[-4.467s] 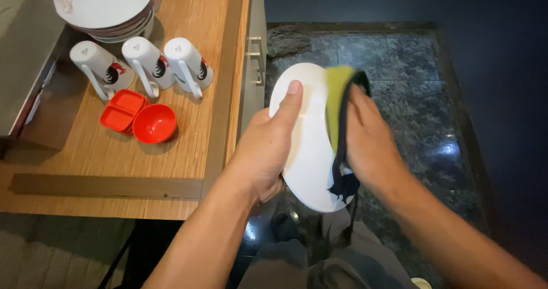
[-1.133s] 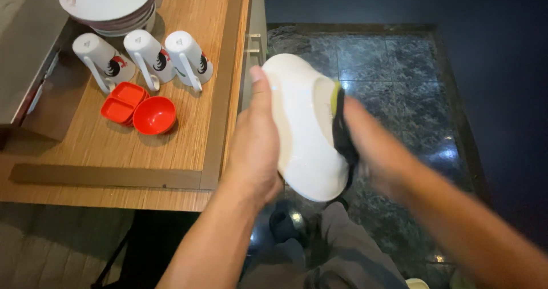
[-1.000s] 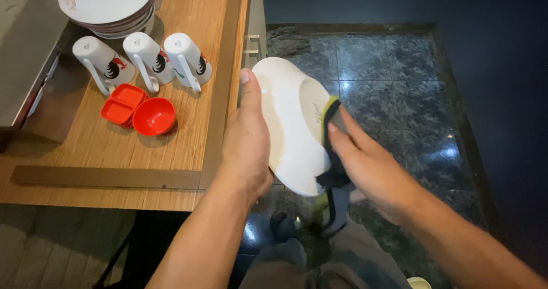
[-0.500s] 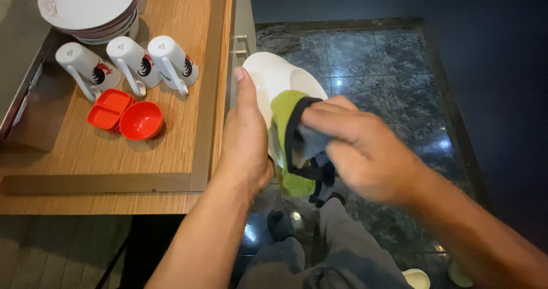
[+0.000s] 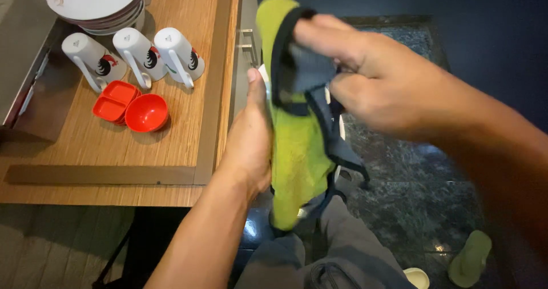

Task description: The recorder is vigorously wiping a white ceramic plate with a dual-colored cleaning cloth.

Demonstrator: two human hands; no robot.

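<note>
The left hand (image 5: 251,146) closes its grip on a white plate (image 5: 264,72), mostly hidden behind the green cloth (image 5: 297,146) pinched by the right hand (image 5: 371,83). Far left on the wooden surface (image 5: 171,146): stacked bowls (image 5: 97,3), three overturned mugs (image 5: 137,52), empty red dishes (image 5: 134,107). Dark stone floor (image 5: 411,197) right.

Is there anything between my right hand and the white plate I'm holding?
Yes: the green cloth lies between the right hand and the white plate, covering nearly all of it. The left hand grips the plate's edge directly.
</note>
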